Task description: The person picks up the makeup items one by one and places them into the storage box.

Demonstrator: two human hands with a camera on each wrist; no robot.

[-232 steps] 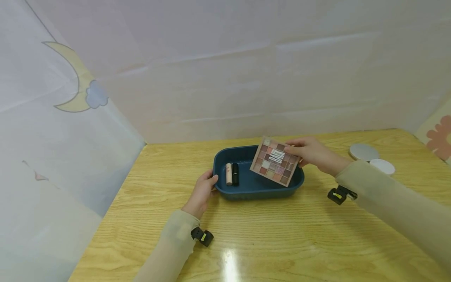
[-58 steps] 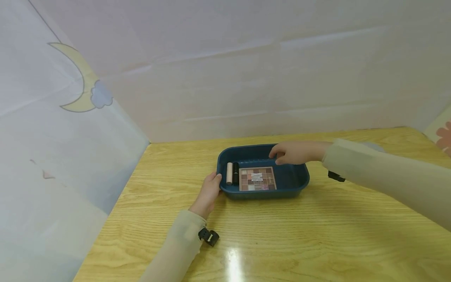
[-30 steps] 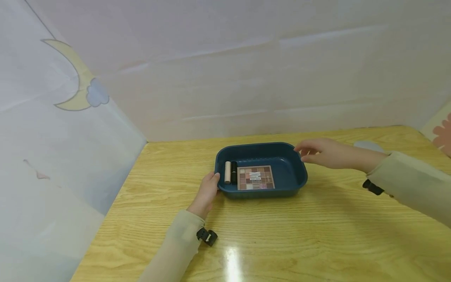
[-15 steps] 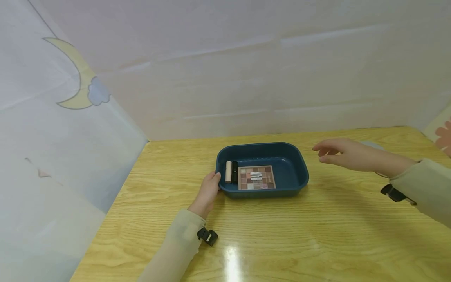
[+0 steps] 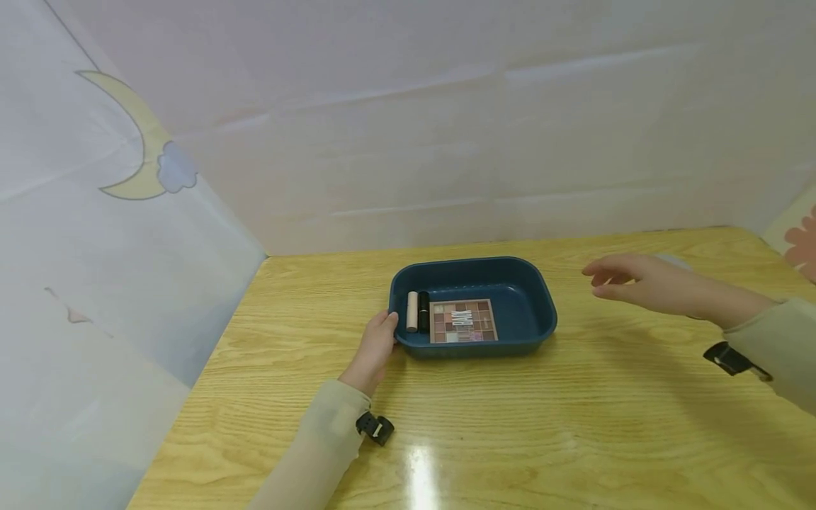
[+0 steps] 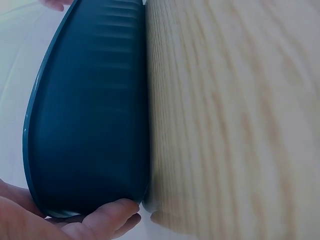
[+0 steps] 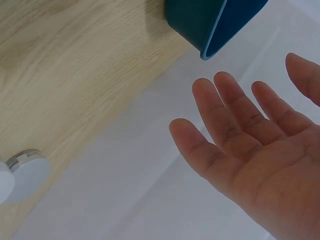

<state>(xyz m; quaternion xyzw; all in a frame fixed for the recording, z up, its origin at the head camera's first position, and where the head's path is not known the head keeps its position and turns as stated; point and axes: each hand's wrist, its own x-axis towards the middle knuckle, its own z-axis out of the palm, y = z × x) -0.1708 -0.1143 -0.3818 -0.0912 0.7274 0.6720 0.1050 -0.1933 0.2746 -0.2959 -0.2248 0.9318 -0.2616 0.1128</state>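
A dark blue plastic tub [image 5: 519, 312] stands on the table. My left hand [image 5: 372, 347] grips its left end, with the thumb at the rim; in the left wrist view the fingers [image 6: 107, 217] lie against the tub's end wall. Inside the tub, a pale tube [image 5: 412, 312] and a black tube [image 5: 424, 312], both lipstick-like, lie side by side at the left. Beside them an eyeshadow palette [image 5: 463, 321] lies flat. My right hand [image 5: 656, 283] hovers to the right of the tub, fingers loosely bent and holding nothing; the right wrist view shows its bare palm.
Behind my right hand, a round silvery compact [image 5: 672, 261] is partly hidden. The right wrist view shows this compact [image 7: 30, 177] with a white round disc [image 7: 5, 182] against it. A fabric backdrop [image 5: 408, 177] rises along the table's [image 5: 484, 439] back edge.
The eyeshadow palette, earlier in my right hand, now lies in the tub. My right hand has moved out of the tub to the right. The left hand keeps its grip.
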